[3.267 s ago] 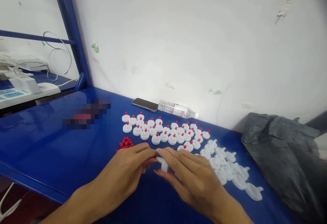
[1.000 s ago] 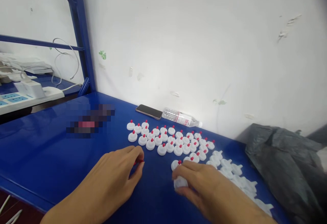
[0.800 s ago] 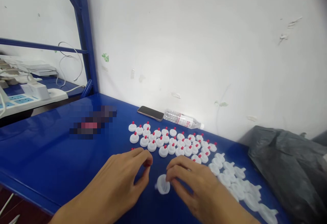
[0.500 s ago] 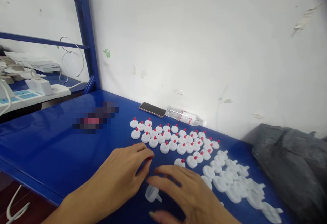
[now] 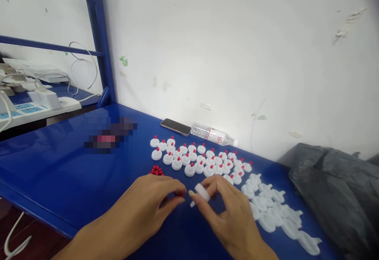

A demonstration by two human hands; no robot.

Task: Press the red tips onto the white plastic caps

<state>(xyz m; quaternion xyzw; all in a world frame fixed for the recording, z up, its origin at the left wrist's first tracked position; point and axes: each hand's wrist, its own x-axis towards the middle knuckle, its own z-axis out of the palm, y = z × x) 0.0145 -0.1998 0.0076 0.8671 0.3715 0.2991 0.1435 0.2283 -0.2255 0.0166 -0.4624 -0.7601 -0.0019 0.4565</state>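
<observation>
My right hand (image 5: 227, 208) pinches a white plastic cap (image 5: 201, 192) between thumb and fingers, just above the blue table (image 5: 59, 173). My left hand (image 5: 148, 204) is closed in a pinch beside it; a small red plug seems to sit at its fingertips, mostly hidden. Behind the hands stand rows of white caps with red plugs (image 5: 192, 159). A small heap of loose red plugs (image 5: 156, 170) lies left of them. Several plain white caps (image 5: 275, 212) lie to the right.
A phone (image 5: 175, 127) and a lying water bottle (image 5: 211, 134) rest against the white wall. A black plastic bag (image 5: 337, 189) fills the right side. A blue shelf frame (image 5: 99, 42) and power strips (image 5: 29, 108) with cables are at the left.
My right hand picked a plain white cap from the right and brought it up to the left hand's fingertips. The left hand stayed pinched near the red plugs.
</observation>
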